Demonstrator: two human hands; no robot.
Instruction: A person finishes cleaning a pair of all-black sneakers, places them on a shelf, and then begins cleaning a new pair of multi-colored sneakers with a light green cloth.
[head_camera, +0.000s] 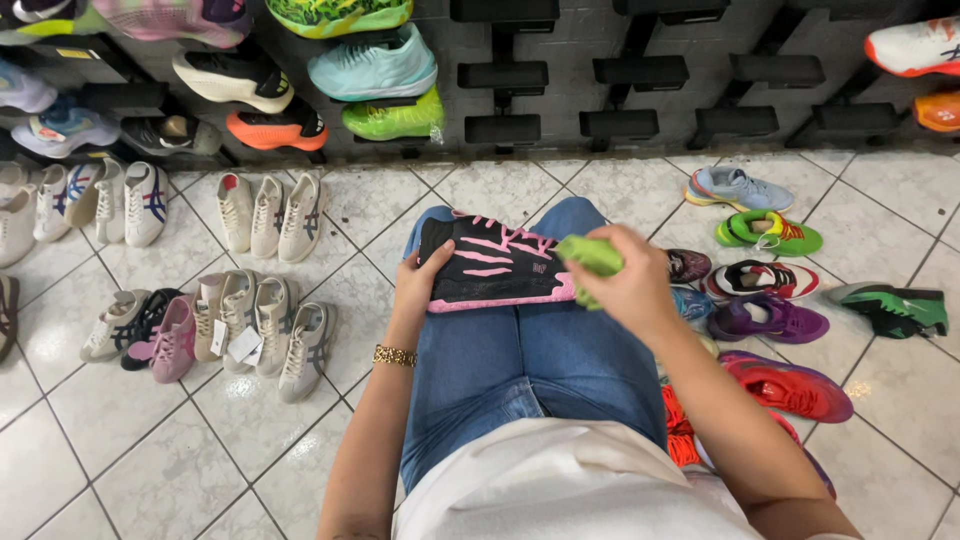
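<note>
A black sneaker with pink stripes and a pink sole (495, 262) lies on its side across my lap, over blue jeans. My left hand (422, 282) grips its heel end, thumb on top. My right hand (625, 280) is closed on a crumpled green cloth (590, 256) pressed against the toe end of the sneaker. A gold bracelet (395, 355) sits on my left wrist.
White tiled floor (190, 440) with rows of beige and white sneakers (270, 215) at left and several colourful sneakers (768, 233) at right. A red sneaker (785, 385) lies close by my right leg. A dark wall rack (640, 70) with shoes on shelves stands ahead.
</note>
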